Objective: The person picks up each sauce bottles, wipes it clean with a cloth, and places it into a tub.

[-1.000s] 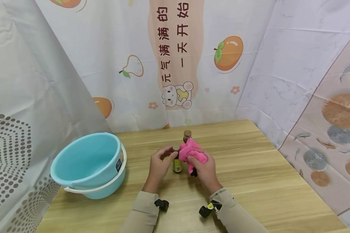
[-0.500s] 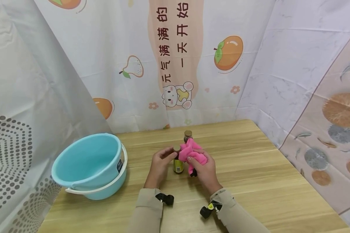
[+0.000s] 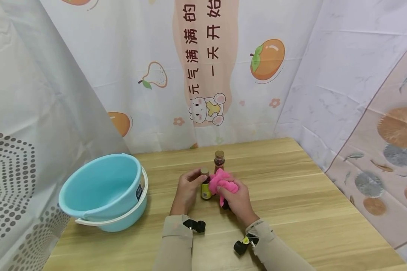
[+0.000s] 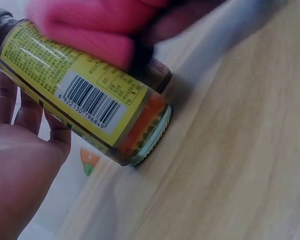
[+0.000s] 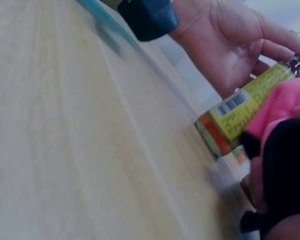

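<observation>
A small glass bottle [image 3: 206,190] with a yellow label, a barcode and a gold-coloured cap stands upright on the wooden table. My left hand [image 3: 187,190] holds it near the neck, thumb in front and fingers behind; the left wrist view shows the label [image 4: 90,95] up close. In my right hand [image 3: 235,195] is a bunched pink cloth [image 3: 222,182] with a dark part at its lower end, pressed against the bottle's right side. Behind the cloth stands a second bottle [image 3: 219,160] with a gold-coloured cap, its lower part hidden.
To the left, a light blue basin [image 3: 101,188] sits in or on a blue bucket with a white handle [image 3: 98,222]. Printed curtains [image 3: 149,105] hang behind and at both sides of the wooden table [image 3: 285,210].
My right hand has lowered the pink cloth along the bottle's side, so more of the rear bottle shows. My left hand keeps its hold on the front bottle, with only its forearm shifting slightly right.
</observation>
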A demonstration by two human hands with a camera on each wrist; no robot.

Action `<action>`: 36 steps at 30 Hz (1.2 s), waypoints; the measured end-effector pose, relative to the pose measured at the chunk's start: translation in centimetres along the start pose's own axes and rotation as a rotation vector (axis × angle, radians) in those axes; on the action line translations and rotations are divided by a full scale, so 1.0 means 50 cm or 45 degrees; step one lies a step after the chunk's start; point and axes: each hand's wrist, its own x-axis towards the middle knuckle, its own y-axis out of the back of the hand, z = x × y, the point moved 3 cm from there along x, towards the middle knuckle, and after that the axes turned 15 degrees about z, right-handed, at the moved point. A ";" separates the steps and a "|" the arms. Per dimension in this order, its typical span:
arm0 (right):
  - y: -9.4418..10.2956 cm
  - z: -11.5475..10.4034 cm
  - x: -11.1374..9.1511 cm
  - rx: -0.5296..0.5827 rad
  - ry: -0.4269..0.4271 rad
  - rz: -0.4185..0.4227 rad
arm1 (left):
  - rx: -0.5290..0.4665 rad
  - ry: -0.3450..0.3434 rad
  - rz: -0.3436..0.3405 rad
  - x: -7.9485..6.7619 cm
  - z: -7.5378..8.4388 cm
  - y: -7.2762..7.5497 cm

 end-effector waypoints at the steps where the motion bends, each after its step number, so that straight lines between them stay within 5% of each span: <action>1: 0.001 0.003 0.000 -0.061 -0.008 0.005 | -0.003 -0.001 0.010 0.001 0.000 0.000; 7: 0.004 0.009 0.000 -0.332 0.003 -0.001 | 0.007 -0.027 0.022 0.000 0.005 0.001; 17: 0.005 0.004 -0.006 -0.382 0.012 0.004 | -0.022 -0.073 0.013 0.001 0.008 -0.006; 27: 0.006 0.002 -0.003 -0.139 -0.012 0.017 | 0.117 -0.081 0.046 0.002 0.009 -0.002; 36: 0.004 -0.026 -0.009 0.171 0.055 0.016 | 0.241 -0.222 -0.093 0.006 0.014 -0.004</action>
